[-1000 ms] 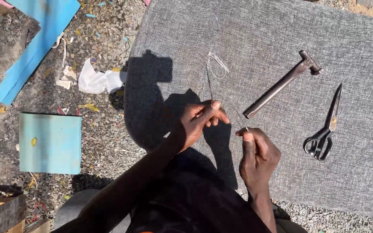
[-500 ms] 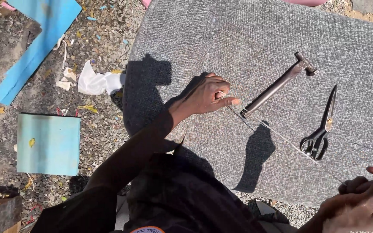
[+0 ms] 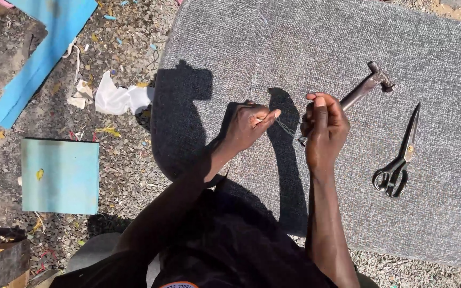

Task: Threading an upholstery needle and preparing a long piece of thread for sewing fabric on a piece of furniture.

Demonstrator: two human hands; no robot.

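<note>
Grey upholstered cushion (image 3: 428, 213) fills most of the view, lying on gravel ground (image 3: 124, 160) w/ scraps; blue boards at left, white rag (image 3: 116, 98) near cushion edge.

Hammer (image 3: 366, 88) lies on the fabric just beyond the R hand; scissors (image 3: 398, 165) further R, closed, well apart from both hands.

L hand (image 3: 246, 128): fingers pinched together on thin thread (image 3: 289, 130), thumb and forefinger tip meeting. R hand (image 3: 324, 128): fingers curled, clenched on the other end of the same thread, poss. w/ a needle — too small to tell. Thread spans the short gap betw. hands, above cushion surface.

Judgement: step looks like threading/knotting. To do well: keep thread taut betw. pinches, hands close, work in sun not own shadow, don't let the loose end fray; tools stay w/in reach.
</note>
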